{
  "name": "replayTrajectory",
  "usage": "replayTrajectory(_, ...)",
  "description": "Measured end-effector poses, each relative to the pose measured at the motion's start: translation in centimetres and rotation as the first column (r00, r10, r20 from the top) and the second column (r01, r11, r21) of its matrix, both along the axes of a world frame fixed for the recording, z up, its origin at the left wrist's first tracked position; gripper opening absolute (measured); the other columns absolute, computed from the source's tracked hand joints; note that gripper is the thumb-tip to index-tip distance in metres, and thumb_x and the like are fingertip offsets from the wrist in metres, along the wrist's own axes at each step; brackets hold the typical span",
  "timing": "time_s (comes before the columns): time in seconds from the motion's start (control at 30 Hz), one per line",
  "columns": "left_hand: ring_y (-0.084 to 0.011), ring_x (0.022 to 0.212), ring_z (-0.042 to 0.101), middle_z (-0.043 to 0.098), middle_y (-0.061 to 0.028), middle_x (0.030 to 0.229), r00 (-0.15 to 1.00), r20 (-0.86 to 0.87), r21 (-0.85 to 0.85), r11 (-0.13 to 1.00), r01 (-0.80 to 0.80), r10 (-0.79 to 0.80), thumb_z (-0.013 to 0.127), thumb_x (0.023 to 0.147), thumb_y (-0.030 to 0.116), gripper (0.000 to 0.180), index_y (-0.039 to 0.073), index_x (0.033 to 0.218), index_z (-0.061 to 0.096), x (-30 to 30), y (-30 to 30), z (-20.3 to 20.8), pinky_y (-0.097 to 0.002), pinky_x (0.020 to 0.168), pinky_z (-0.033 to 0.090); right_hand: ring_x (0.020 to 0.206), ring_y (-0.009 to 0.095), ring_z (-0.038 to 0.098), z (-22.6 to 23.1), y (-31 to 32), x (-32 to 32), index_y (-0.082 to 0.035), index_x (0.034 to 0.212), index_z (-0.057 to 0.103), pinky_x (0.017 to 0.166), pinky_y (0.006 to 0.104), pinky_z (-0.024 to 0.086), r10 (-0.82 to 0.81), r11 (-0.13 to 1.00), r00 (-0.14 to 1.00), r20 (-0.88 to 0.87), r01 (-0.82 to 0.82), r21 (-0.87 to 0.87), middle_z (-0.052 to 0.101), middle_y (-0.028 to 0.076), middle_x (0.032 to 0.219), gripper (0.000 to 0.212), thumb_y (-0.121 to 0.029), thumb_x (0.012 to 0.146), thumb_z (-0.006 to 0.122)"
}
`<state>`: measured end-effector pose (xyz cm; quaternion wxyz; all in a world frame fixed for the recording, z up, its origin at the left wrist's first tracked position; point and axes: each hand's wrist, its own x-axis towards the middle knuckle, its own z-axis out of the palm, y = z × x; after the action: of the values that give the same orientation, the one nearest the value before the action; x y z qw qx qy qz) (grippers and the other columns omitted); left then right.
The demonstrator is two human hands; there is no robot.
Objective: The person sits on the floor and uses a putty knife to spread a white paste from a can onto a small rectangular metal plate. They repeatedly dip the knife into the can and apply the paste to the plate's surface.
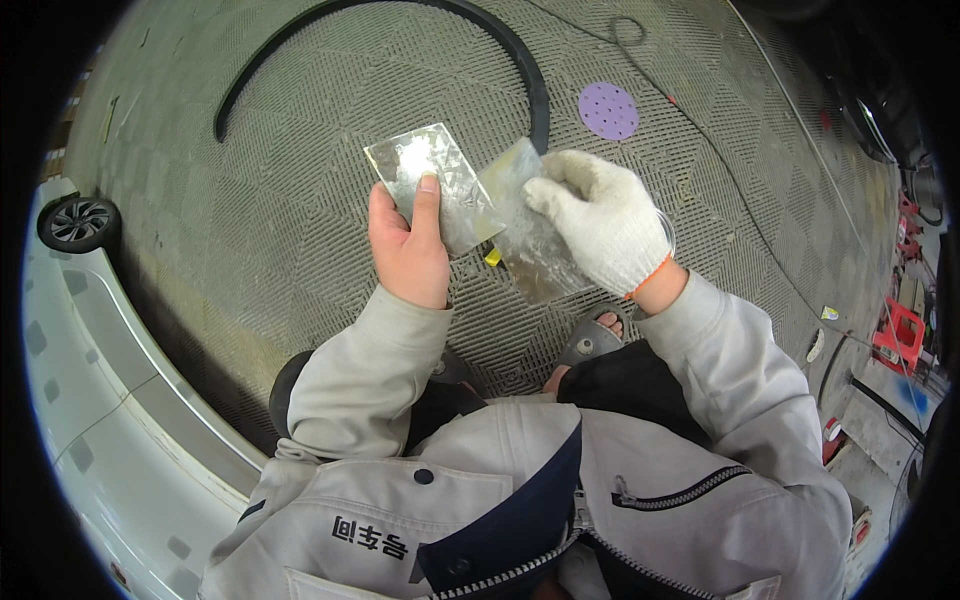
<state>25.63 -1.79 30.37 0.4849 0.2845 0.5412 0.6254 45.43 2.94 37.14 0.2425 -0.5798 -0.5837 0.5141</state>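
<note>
My bare left hand (pixel 413 244) is closed on a thin, shiny rectangular metal plate (pixel 440 190), thumb pressed flat on its face. Pale, putty-like smears cover that plate. A white knitted glove with an orange cuff covers my right hand (pixel 607 213), which pinches the upper right edge of a second thin metal plate (pixel 535 240). This one is greyish, smeared and tilted. The two plates come together at the right edge of the left-hand one; whether they touch I cannot tell. Glove fingers hide part of the second plate's edge.
A black curved trim strip (pixel 538 90) and a purple perforated sanding disc (pixel 608 111) lie on the grated floor. A cable (pixel 700 130) crosses the right side. At left stands a pale car body (pixel 130 420) near a wheel (pixel 80 223); at right is a red plastic piece (pixel 902 333).
</note>
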Motion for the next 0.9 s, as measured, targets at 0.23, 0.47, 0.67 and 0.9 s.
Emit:
replayTrajectory(0.23, -0.0110, 0.105, 0.064, 0.070, -0.0069, 0.119, 0.992, -0.122, 0.043, 0.998, 0.038, -0.032, 0.062, 0.112, 0.015, 0.021, 0.000, 0.126, 0.057, -0.2, -0.3, 0.3, -0.0293, 0.092, 0.054, 0.088, 0.039, 0.077, -0.3, -1.0, -0.1, -0.002, 0.111, 0.078, 0.082, 0.0464, 0.062, 0.380, 0.899, 0.898, 0.220, -0.415, 0.142, 0.079, 0.019, 0.097, 0.029, -0.025, 0.100, 0.066)
replayTrajectory(0.47, -0.0109, 0.105, 0.064, 0.069, -0.0073, 0.121, 1.000, -0.006, 0.024, 1.000, 0.009, -0.008, 0.061, 0.113, 0.016, 0.023, 0.001, 0.129, 0.056, -0.1, -0.1, 0.4, -0.0292, 0.093, 0.055, 0.089, 0.033, 0.077, -0.6, 0.7, 0.8, 0.000, 0.116, 0.075, 0.085, 0.0432, 0.061, 0.093, 0.992, 0.984, 0.155, -0.104, 0.065, 0.079, 0.019, 0.102, 0.030, -0.023, 0.101, 0.064)
replayTrajectory(0.67, -0.0117, 0.109, 0.064, 0.068, -0.0079, 0.125, 0.996, 0.090, -0.013, 1.000, -0.015, 0.016, 0.058, 0.114, 0.016, 0.023, 0.000, 0.131, 0.056, -0.5, -0.2, 0.4, -0.0297, 0.096, 0.054, 0.092, 0.023, 0.075, -1.0, 1.4, 1.2, 0.005, 0.126, 0.073, 0.087, 0.0365, 0.060, -0.069, 0.940, 0.971, -0.230, -0.014, -0.342, 0.079, 0.016, 0.106, 0.039, -0.024, 0.101, 0.070)
replayTrajectory(0.9, -0.0135, 0.112, 0.064, 0.067, -0.0066, 0.129, 0.997, 0.076, 0.011, 1.000, 0.010, -0.010, 0.058, 0.114, 0.017, 0.031, 0.001, 0.139, 0.056, -0.2, -0.5, 0.3, -0.0318, 0.098, 0.054, 0.088, 0.026, 0.075, -0.6, 0.9, 0.7, 0.005, 0.117, 0.078, 0.083, 0.0375, 0.059, 0.208, 0.944, 0.975, 0.079, -0.179, -0.277, 0.080, 0.019, 0.099, 0.044, -0.033, 0.096, 0.069)
